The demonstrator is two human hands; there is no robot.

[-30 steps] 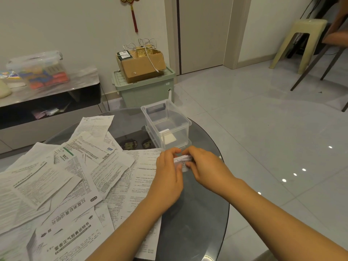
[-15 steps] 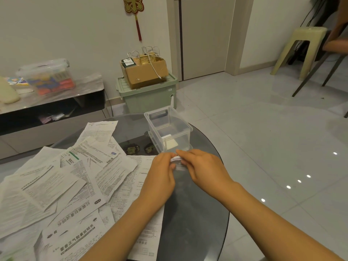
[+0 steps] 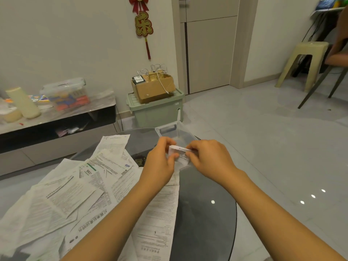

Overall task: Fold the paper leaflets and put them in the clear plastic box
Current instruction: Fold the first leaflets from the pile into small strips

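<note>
A small folded paper leaflet (image 3: 179,154) is held between both hands above the round dark glass table (image 3: 207,213). My left hand (image 3: 161,162) pinches its left end and my right hand (image 3: 209,160) pinches its right end. Just behind the hands stands the clear plastic box (image 3: 167,129); its near part and contents are hidden by the hands. Several unfolded printed leaflets (image 3: 84,185) lie spread over the left half of the table, and one long leaflet (image 3: 160,219) lies under my left forearm.
A green storage bin (image 3: 160,110) with a cardboard box (image 3: 153,87) on top stands behind the table by the wall. A low TV bench (image 3: 56,125) with a clear container is at the left. A beige stool (image 3: 305,61) and a chair leg stand at far right.
Both hands have lifted the folded leaflet up and slightly forward, so it sits in front of the clear box. The camera has tilted upward, showing more of the wall.
</note>
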